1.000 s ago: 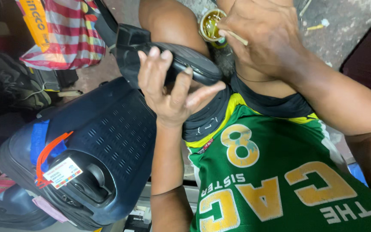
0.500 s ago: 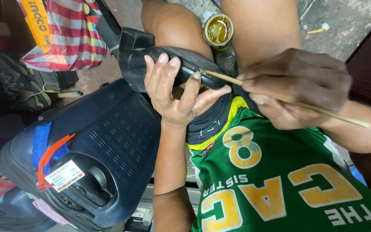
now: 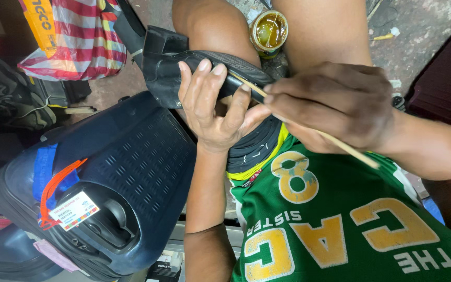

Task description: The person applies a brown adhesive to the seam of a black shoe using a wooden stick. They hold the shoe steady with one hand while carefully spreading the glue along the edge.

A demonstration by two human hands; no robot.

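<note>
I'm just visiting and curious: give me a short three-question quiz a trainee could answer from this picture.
1. True or false: the left hand grips the black shoe.
2. Which thing does the right hand hold? A) a thin stick B) a pair of scissors C) a hammer
3. Fill in: the open tin of yellowish paste stands on the floor between the person's ____.

Key: 1 true; 2 A; 3 knees.
</note>
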